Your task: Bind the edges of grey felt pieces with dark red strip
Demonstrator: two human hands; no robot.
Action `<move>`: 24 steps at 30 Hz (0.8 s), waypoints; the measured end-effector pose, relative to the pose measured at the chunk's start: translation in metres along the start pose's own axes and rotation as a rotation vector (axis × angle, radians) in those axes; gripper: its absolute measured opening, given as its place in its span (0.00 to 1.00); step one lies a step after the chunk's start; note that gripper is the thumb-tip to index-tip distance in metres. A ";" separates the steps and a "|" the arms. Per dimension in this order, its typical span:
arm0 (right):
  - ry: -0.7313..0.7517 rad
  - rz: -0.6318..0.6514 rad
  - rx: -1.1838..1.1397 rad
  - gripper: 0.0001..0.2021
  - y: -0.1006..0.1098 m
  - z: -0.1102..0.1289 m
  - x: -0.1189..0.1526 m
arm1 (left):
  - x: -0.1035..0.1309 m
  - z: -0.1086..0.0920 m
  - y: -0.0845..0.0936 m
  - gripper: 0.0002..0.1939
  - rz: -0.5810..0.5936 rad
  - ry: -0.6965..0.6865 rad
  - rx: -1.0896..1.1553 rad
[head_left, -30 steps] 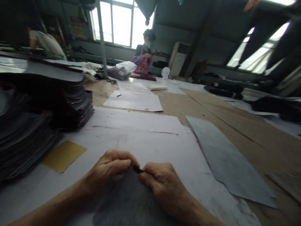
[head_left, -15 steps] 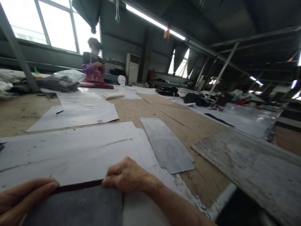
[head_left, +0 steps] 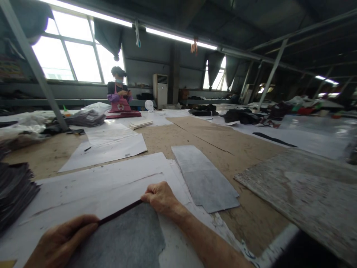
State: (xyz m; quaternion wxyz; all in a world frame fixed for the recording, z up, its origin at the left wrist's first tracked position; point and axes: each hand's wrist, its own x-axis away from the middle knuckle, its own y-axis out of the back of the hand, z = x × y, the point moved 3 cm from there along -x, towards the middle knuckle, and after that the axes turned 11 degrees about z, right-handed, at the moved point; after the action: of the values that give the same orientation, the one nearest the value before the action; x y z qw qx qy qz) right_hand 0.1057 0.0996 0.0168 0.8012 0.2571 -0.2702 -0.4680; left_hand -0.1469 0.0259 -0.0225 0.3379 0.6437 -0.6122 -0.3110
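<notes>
A grey sheet of fabric-like material (head_left: 125, 238) with a dark maroon strip along its far edge lies low in the view, over white paper (head_left: 111, 190). My left hand (head_left: 65, 238) pinches the left end of that edge between thumb and fingers. At the edge's right end, my right hand (head_left: 160, 197) is closed on the corner, its fingers curled. The sheet's near part runs out of view. Beyond my right hand lies a separate light grey cut piece (head_left: 206, 178), flat and notched at its near end.
A stack of dark pieces (head_left: 16, 193) stands at the left. On the right lies a worn grey board (head_left: 301, 193). Across the table a person in a pink apron (head_left: 120, 100) holds something small. A slanted metal post (head_left: 41, 74) rises at the left, near plastic-wrapped bundles (head_left: 89, 115).
Both hands and the grey sheet now appear farther right, with the sheet's far edge more tilted. The view has shifted, bringing the dark stack at the left into sight.
</notes>
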 end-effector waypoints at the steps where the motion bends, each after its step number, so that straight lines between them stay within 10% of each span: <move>1: 0.006 -0.015 0.013 0.08 0.000 0.001 0.000 | 0.001 -0.004 0.001 0.15 0.036 0.014 0.012; 12: -0.144 -0.240 0.222 0.16 0.009 -0.009 -0.010 | -0.038 -0.039 0.013 0.12 0.135 -0.099 -0.076; 20: 0.010 -0.247 0.403 0.08 -0.010 -0.003 -0.004 | -0.048 -0.064 0.002 0.17 -0.218 -0.125 -0.390; 24: 0.036 -0.268 0.414 0.10 -0.013 -0.003 -0.003 | -0.022 -0.086 -0.025 0.26 0.055 -0.360 -0.475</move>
State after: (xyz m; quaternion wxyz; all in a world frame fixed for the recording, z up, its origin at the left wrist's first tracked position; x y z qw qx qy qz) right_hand 0.0983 0.0969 0.0052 0.6666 0.4576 -0.3096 -0.5003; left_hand -0.0636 0.0529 0.0062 0.3735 0.4644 -0.5896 -0.5452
